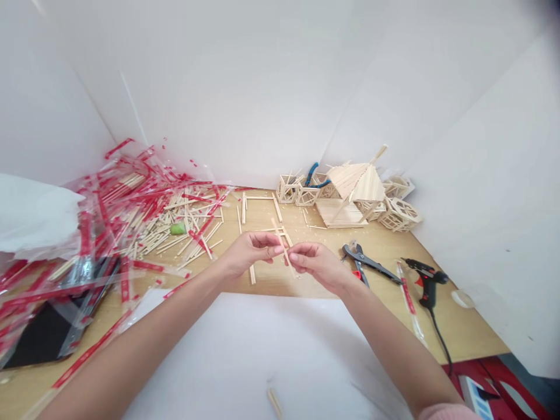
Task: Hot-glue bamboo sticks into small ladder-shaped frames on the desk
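Currently: left hand (248, 252) and right hand (318, 263) meet above the tabletop (459, 326), near its middle. Both grips are clamped on one thin wooden stick (279, 236), thumb and fingertips pinching it from either side. The stick is tilted, upper end away from the person. Left of hands: heap of loose sticks (175, 219) mixed with red wrappers (126, 186). Right: pliers (370, 263), then glue gun (426, 283). Behind: small stick house (355, 185). White sheet (271, 350) lies under the forearms.

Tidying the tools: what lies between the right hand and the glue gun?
Head view: black-handled cutters and a red-printed clear wrapper lie between the right hand and the glue gun.
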Demonstrator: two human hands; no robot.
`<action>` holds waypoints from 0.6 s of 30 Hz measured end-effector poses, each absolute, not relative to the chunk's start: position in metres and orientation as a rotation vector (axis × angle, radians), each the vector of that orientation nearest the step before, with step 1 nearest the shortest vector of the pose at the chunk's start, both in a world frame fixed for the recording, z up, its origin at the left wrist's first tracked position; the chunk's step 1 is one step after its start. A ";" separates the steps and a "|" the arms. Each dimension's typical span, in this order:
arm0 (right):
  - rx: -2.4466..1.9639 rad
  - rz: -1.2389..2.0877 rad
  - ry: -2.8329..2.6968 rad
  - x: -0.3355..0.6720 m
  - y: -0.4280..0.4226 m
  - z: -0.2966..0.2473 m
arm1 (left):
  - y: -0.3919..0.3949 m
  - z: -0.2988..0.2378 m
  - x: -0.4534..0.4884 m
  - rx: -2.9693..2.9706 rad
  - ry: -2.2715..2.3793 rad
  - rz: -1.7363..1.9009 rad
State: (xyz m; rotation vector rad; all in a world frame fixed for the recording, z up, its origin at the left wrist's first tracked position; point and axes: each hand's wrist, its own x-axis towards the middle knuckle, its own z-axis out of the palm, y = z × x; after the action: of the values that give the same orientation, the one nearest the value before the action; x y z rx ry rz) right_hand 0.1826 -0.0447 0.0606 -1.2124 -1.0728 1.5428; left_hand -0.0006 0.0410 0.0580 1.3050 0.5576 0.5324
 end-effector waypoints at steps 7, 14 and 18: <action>-1.260 1.581 -1.193 0.187 -0.025 0.055 | 0.055 0.053 -0.007 1.361 0.685 0.444; -1.530 1.226 -1.695 0.220 0.047 0.041 | 0.111 0.032 -0.038 1.606 1.076 0.695; -1.632 0.902 -2.122 0.230 0.099 0.034 | 0.131 -0.003 -0.042 1.850 1.182 0.797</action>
State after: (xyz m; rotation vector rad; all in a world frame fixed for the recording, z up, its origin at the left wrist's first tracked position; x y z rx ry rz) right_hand 0.2300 0.0991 0.0343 -1.6324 -2.1222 0.9019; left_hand -0.0422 0.1313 -0.0030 1.8505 1.1820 0.7966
